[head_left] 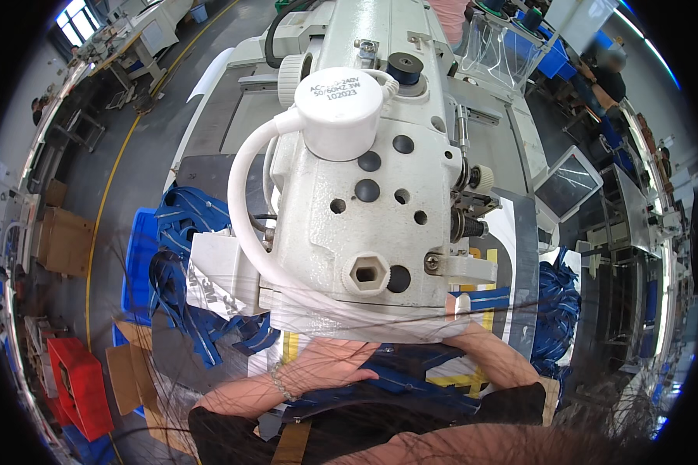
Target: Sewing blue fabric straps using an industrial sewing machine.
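Observation:
A large white sewing machine head (411,232) fills the middle, hiding the stitching area below it. My left hand (335,361) lies flat at its near edge, thumb stretched out to the right and fingertips going out of sight under the head. Just below are dark blue straps (411,384) with a pale stripe along the middle, on a white plate with yellow tape. My right hand (459,324) reaches in from the right beside the head, its fingers mostly hidden. One striped blue strap (488,297) runs out to the right past that hand.
Blue straps pile up at the left (182,279) and at the right (556,310). A screen (570,186) stands at the right, a dark thread spool (405,68) on the machine. Left are a blue bin (138,263), cardboard box (128,376) and red crate (81,387). Another person (603,81) sits far right.

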The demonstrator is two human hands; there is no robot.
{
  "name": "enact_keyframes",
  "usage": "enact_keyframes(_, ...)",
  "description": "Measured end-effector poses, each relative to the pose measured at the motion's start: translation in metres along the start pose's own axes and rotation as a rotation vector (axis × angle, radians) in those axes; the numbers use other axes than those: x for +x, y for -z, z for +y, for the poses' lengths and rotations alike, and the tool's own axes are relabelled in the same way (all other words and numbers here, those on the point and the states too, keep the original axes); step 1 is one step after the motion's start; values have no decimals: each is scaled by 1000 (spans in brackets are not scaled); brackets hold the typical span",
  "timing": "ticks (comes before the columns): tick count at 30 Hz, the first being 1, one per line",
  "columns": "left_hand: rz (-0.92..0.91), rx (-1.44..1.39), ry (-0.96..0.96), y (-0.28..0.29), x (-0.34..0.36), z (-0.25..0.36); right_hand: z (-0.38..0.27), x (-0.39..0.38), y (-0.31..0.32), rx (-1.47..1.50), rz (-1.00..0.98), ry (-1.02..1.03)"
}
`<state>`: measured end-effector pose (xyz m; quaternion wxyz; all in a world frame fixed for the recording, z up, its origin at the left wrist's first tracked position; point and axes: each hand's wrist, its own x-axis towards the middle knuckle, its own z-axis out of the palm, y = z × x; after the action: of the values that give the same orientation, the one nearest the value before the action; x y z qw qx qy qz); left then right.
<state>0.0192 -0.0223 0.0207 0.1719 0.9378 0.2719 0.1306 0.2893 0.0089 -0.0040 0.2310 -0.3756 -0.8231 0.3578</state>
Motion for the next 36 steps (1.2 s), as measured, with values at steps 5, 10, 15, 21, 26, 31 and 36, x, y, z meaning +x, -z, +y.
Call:
enact_keyframes(5, -15, 5, -10, -2, -1, -1, 1, 0, -1, 8, -20, -39)
enact_keyframes(10, -53, 22, 17, -4, -1, 2, 1, 0, 1, -64, -33, 8)
enact_keyframes(15, -66, 37, 37, -5, -2, 4, 0, 2, 4, -235, -59, 114)
enact_keyframes(21, -84, -14, 52, -5, -1, 4, -6, 4, 9, -312, 28, 224)
enact_keyframes(26, -44, -75, 73, -6, 2, 7, -8, 6, 10, -342, 10, 226)
enact_keyframes(31, -111, -72, 102, -7, 2, 11, -8, 5, 10, -338, 60, 256)
enact_keyframes(36, -1, -35, 34, -7, 4, 11, -15, 9, 12, -376, 69, 272)
